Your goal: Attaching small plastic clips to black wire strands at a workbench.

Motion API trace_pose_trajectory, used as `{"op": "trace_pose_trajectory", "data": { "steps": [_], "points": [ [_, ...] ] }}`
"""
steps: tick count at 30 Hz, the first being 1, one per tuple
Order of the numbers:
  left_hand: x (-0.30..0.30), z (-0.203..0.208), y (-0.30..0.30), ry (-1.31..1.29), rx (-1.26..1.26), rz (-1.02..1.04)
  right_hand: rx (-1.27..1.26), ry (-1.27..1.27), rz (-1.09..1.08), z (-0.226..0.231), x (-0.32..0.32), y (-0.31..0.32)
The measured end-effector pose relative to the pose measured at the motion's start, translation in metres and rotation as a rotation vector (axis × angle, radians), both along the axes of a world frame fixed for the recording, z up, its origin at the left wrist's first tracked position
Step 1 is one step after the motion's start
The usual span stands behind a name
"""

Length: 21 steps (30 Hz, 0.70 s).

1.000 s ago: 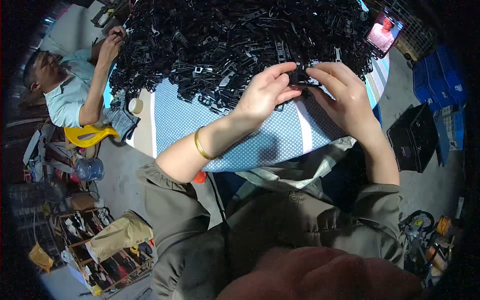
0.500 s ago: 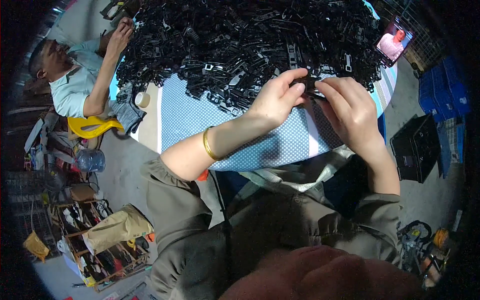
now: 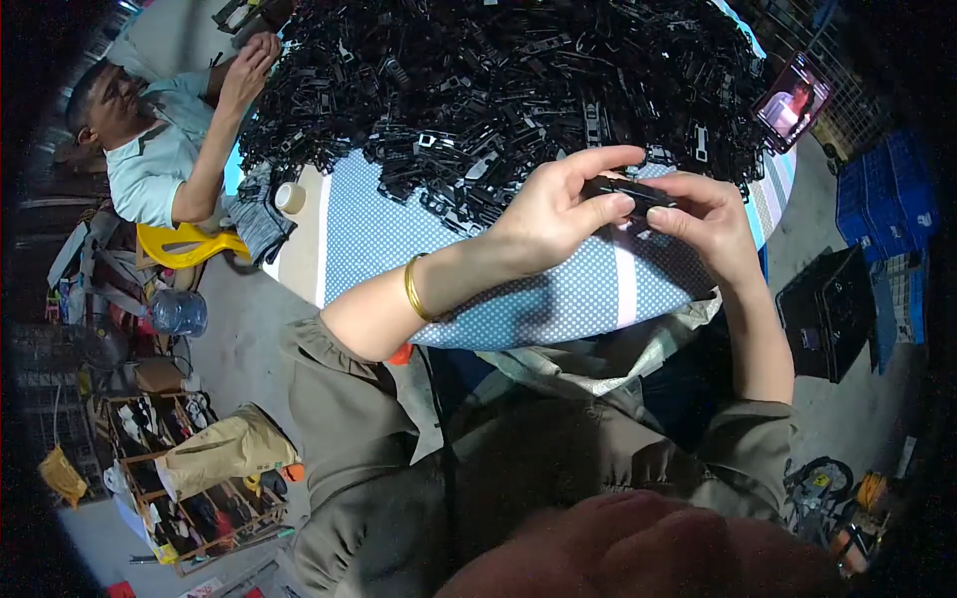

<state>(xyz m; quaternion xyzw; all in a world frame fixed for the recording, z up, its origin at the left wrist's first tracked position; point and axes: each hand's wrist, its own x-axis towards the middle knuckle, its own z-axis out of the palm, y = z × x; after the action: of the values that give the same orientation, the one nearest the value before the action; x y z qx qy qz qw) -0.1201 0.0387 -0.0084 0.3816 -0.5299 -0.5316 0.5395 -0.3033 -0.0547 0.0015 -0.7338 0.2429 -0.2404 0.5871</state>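
Between my two hands is a small, narrow black part [image 3: 630,188], held above the near side of a large heap of black parts [image 3: 469,100]. My left hand [image 3: 556,212], with a gold bangle on the wrist, pinches the part's left end with the thumb below it. The fingers and thumb of my right hand [image 3: 714,217] close on its right end. Fingers cover both ends, so the part's exact kind does not show. Under my hands lies a blue, white-dotted tablecloth [image 3: 384,244].
Across the table's left side a person [image 3: 159,149] handles something at the heap's edge. A tape roll [image 3: 289,197] and dark cloth [image 3: 261,221] lie near the left rim. A phone [image 3: 794,103] stands at the right. Blue crates [image 3: 887,194] and a black box [image 3: 827,304] stand beyond.
My right hand has turned and lowered its thumb, so the black part now shows plainly between both hands. My left index finger has stretched out further to the right.
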Motion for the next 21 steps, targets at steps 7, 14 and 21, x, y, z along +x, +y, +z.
{"op": "trace_pose_trajectory", "data": {
  "steps": [7,14,21],
  "points": [
    [0.001,-0.001,-0.009,0.008,-0.103,-0.070,-0.143,-0.086,-0.108,0.010,-0.020,-0.003],
    [0.040,-0.002,-0.042,-1.285,-0.732,0.385,-0.605,0.348,0.592,0.030,-0.035,0.000],
    [0.029,0.004,-0.045,-1.470,-0.647,0.288,-0.822,0.143,-0.020,-0.006,0.000,0.002]
  ]
}}
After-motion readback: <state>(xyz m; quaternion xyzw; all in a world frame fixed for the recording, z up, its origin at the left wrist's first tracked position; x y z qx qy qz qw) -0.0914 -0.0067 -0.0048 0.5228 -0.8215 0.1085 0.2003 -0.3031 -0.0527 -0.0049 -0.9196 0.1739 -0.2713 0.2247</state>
